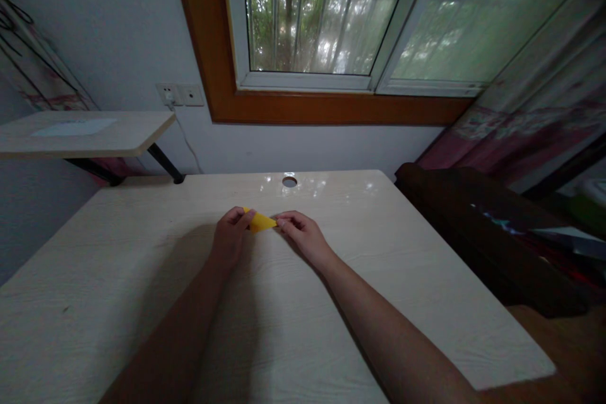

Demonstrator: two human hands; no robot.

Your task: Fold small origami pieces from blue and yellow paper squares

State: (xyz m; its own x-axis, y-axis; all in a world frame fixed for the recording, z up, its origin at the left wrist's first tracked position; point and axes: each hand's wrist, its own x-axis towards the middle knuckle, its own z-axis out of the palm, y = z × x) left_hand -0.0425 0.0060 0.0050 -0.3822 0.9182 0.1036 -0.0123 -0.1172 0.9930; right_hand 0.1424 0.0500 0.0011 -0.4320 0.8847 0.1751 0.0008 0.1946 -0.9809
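Observation:
A small folded yellow paper piece (261, 221) lies just above the pale wooden desk (142, 278), near its far middle. My left hand (230, 237) pinches its left end with fingers closed. My right hand (302, 235) pinches its right tip, fingers also closed. Both forearms reach in from the bottom of the head view. The lower part of the paper is hidden behind my fingers.
A round cable hole (289, 181) sits at the desk's far edge. A raised side shelf (85, 132) stands at the left, under a wall socket (180, 95). A dark wooden piece of furniture (487, 233) borders the desk on the right, below a window (331, 19).

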